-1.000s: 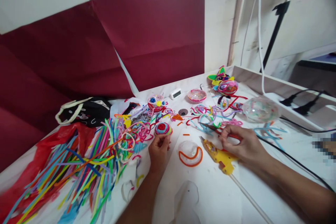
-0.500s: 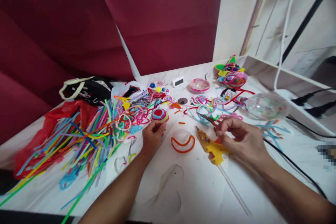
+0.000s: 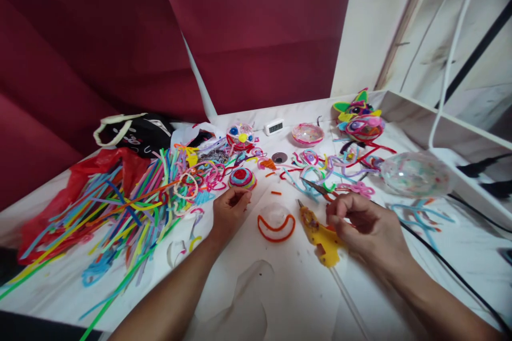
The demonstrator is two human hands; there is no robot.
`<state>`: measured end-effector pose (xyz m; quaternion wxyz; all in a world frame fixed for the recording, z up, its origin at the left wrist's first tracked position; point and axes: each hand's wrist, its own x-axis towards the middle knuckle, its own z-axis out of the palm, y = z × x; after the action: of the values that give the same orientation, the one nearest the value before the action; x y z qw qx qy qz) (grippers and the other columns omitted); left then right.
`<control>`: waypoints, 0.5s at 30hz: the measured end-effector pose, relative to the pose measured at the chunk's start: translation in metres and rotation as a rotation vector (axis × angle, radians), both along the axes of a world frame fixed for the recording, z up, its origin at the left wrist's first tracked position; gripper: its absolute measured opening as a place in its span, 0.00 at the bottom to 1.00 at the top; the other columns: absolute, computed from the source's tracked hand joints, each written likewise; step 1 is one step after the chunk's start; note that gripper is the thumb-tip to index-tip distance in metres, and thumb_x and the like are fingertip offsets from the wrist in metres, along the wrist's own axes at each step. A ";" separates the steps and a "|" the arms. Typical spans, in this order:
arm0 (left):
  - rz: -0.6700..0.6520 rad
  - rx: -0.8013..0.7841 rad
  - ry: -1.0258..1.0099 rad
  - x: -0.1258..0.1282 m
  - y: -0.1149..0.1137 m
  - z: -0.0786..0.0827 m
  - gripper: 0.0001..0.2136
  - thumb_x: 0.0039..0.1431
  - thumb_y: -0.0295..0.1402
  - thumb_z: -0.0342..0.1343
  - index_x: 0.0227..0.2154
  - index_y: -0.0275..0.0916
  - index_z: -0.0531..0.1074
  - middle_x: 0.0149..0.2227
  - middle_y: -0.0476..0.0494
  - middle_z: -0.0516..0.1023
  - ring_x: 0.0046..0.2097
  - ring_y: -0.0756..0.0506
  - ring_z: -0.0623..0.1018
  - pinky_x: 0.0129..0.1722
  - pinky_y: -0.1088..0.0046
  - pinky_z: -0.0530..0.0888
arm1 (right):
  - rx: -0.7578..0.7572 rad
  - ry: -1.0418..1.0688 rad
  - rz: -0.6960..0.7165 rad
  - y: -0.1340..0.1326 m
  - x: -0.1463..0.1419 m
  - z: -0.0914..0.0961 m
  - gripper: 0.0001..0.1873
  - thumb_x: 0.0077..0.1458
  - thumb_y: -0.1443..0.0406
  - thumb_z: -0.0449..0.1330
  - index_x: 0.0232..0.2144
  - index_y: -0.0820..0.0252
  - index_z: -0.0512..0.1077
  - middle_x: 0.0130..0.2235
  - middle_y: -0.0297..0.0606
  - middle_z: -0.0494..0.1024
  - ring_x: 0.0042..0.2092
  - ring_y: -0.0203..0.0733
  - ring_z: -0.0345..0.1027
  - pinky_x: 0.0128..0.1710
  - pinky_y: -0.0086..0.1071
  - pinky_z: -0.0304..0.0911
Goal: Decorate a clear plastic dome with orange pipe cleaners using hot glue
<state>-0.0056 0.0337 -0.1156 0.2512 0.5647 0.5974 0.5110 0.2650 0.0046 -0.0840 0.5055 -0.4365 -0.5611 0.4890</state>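
A maroon sheet (image 3: 264, 26) spreads behind everything, next to a pale wall (image 3: 372, 21). Below it is my white table (image 3: 52, 298), with a raised rim along its far and right edges. A big heap of coloured fuzzy stems (image 3: 144, 224) covers its left side, over red plastic (image 3: 100, 168), with a black bag (image 3: 140, 136) towards the far left corner. A clear bowl (image 3: 416, 176) sits near the right edge, and an eared figure (image 3: 360, 120) by the far right corner.

My right hand (image 3: 366, 224) is closed round a pointed tool (image 3: 316, 186), its dark tip aimed towards the far edge. My left hand (image 3: 230, 210) has its fingers drawn together; I cannot tell whether they pinch anything. The yellow glue gun (image 3: 326, 240) lies by my right hand, nozzle towards the far edge, and the wound ball (image 3: 242, 177) is just beyond my left.

Between my hands lie an orange crescent (image 3: 277, 239) and, farther off, a short orange strip (image 3: 276, 193). I judge the step to be tool work on small stem pieces; any next move calls for a steady wrist, kept off that nozzle
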 end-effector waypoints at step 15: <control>0.029 0.011 -0.025 0.003 -0.003 0.001 0.06 0.51 0.35 0.58 0.28 0.37 0.73 0.22 0.52 0.73 0.22 0.54 0.70 0.23 0.80 0.68 | -0.063 -0.137 -0.254 0.007 0.002 -0.002 0.14 0.44 0.54 0.65 0.26 0.59 0.74 0.26 0.35 0.74 0.26 0.33 0.63 0.24 0.25 0.62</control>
<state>-0.0030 0.0302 -0.1148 0.2481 0.5508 0.5995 0.5250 0.2666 0.0115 -0.0857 0.5097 -0.5520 -0.5191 0.4074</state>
